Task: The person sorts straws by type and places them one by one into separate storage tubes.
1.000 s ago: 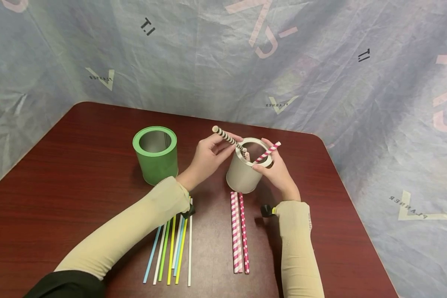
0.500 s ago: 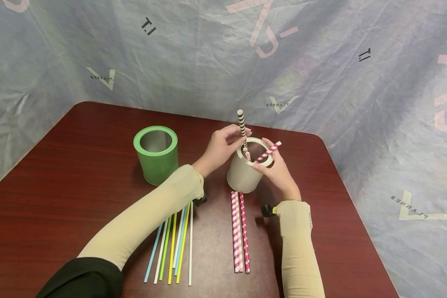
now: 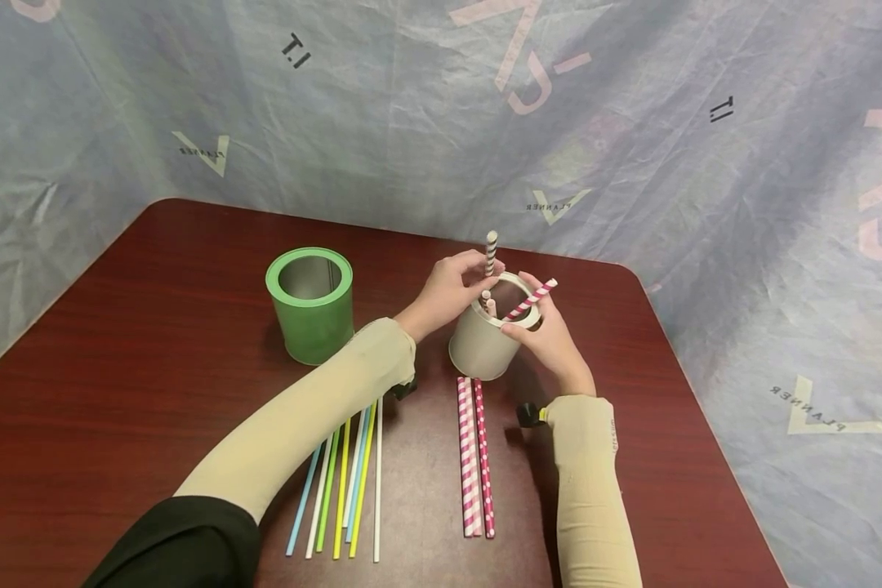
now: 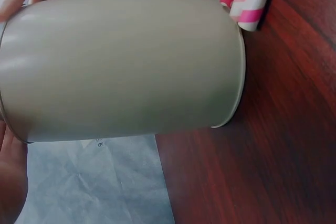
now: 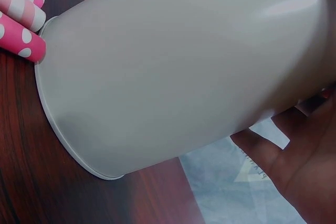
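Observation:
My left hand [image 3: 456,286] pinches a black-and-white striped paper straw [image 3: 492,249] upright at the far left of the rim of a white can [image 3: 483,347]. The straw's lower end is hidden by the fingers and the can. With thumb and fingers, my right hand [image 3: 554,339] grips the can's right side at the rim. Inside lean a pink-and-white striped straw [image 3: 532,299], toward the right, and two pale-ended straws [image 3: 491,306] near the left wall. In the right wrist view, the can [image 5: 173,77] fills most of the picture, its base on the table.
A green can [image 3: 312,327] stands to the left, behind my left forearm. Thin coloured sticks [image 3: 340,490], blue, white, green and yellow, lie partly under that forearm. Several pink patterned straws [image 3: 474,457] lie in front of the white can. A grey cloth [image 3: 382,122] hangs behind the table.
My left hand has moved right and swung the black-and-white straw from a leftward tilt to upright, then lowered it. My right hand has stayed on the can.

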Motion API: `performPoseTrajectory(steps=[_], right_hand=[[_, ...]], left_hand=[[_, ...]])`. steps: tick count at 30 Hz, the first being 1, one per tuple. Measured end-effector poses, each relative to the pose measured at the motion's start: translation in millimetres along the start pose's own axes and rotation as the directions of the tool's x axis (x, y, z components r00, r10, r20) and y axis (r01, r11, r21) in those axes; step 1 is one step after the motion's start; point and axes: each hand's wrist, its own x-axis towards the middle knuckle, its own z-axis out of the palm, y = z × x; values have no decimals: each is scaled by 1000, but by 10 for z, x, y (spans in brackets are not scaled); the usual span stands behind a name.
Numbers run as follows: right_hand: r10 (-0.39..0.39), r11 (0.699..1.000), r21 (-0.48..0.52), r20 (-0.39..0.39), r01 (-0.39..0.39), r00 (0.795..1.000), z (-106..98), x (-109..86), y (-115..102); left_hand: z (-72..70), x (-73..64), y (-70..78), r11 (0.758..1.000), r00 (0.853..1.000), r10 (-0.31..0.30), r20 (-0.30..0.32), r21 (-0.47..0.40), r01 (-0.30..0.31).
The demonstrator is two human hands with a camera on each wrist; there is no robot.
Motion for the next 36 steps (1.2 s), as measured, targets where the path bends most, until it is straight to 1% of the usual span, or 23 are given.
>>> performPoseTrajectory(steps=[5, 9, 11, 13, 15, 17, 19, 22, 24, 29, 32, 36], right_hand=[[3, 1000, -10, 5, -3, 1000, 1, -5, -11], [7, 1000, -13, 7, -7, 1000, 3, -9, -16], [8, 1000, -6, 8, -8, 1000, 6, -10, -15], [8, 1000, 3, 10, -8, 1000, 9, -9, -10], [8, 1000, 12, 13, -8, 1000, 11, -8, -5], [6, 1000, 23, 16, -7, 1000, 12, -4, 3], [4, 999, 32, 14, -4, 1000, 6, -2, 10], [0, 999, 42, 9, 0, 1000, -3, -2, 14], [-1, 999, 39, 7, 1, 1000, -6, -2, 14], [-6, 1000, 19, 14, 5, 1000, -8, -7, 15], [-13, 1000, 22, 15, 13, 1000, -11, -13, 15], [-23, 999, 23, 19, 23, 1000, -12, -13, 14]], left_hand=[[-6, 2, -7, 999, 1000, -22, 12, 41, 21], [-9, -7, -5, 999, 1000, -23, 18, 39, 22], [-12, -17, 3, 999, 1000, -21, 18, 24, 21], [-22, -35, 22, 1000, 1000, -23, 15, -15, 24], [-42, -60, 54, 996, 1000, -27, 9, -81, 27], [-74, -94, 106, 985, 1000, -24, 0, -171, 23], [-113, -127, 174, 967, 1000, -13, -12, -256, 9], [-171, -181, 294, 938, 999, 24, -25, -344, -31], [-206, -225, 378, 924, 998, 53, -28, -378, -60], [-249, -365, 565, 901, 988, 149, -29, -407, -148], [-241, -446, 611, 894, 980, 200, -13, -407, -188], [-209, -542, 580, 890, 973, 231, 9, -406, -208]])
